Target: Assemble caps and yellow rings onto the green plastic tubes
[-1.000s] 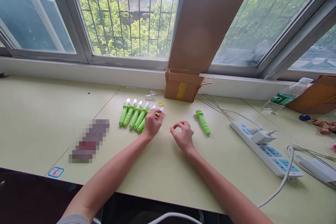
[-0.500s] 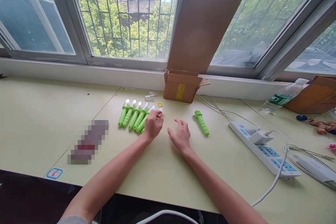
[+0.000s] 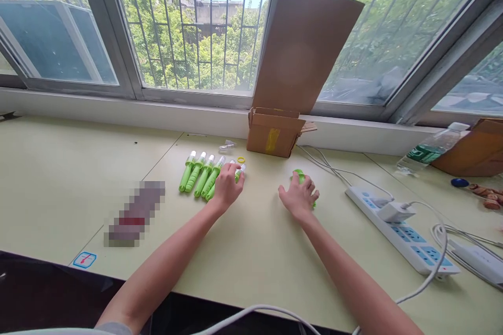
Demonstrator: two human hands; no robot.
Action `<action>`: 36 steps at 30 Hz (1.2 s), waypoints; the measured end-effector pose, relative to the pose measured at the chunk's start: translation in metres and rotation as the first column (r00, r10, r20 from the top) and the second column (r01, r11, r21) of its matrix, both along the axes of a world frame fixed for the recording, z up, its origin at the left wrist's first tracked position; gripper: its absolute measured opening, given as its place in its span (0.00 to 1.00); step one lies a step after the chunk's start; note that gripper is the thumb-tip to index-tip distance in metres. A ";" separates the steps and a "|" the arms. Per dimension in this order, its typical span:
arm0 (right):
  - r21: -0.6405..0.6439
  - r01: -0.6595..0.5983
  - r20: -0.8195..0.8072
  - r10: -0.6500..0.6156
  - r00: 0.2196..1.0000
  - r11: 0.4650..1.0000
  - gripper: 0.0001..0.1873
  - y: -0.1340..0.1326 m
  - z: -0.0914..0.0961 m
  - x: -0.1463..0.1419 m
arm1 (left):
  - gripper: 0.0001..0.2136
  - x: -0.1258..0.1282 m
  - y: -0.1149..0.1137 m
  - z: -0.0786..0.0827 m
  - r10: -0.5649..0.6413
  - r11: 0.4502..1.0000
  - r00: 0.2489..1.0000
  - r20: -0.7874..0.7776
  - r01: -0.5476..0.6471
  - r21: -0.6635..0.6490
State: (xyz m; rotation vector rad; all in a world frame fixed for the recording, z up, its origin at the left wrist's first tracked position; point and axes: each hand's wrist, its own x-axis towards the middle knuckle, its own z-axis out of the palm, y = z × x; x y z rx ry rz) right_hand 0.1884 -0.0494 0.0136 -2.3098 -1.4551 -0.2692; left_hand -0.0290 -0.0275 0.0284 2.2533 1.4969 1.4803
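Note:
Several green ridged tubes with clear caps (image 3: 205,172) lie side by side in a slanted row on the table. Over the right end of that row is my left hand (image 3: 227,186), its fingers curled on the last green tube (image 3: 239,170); the hand covers most of this tube. Farther right, my right hand (image 3: 298,196) reaches over a lone green tube without a clear cap (image 3: 299,174). Its thumb stands away from the curved fingers, so it is open, and only the tube's two ends show.
Behind the row lie a yellow ring (image 3: 241,160) and a small clear plastic piece (image 3: 227,146). A cardboard box (image 3: 271,138) stands against the sill. On the right are a power strip (image 3: 404,230) with cables and a plastic bottle (image 3: 430,151). A blurred flat object (image 3: 135,214) lies left.
My right hand has moved right, from the middle of the table to over the lone green tube. My left hand stays at the row's right end. The view has shifted slightly.

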 end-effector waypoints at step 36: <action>0.329 -0.349 -0.619 0.479 0.623 0.878 0.20 0.004 -0.007 -0.022 | 0.13 0.035 0.103 0.016 -0.117 0.880 0.937 -0.330 -0.057 -0.472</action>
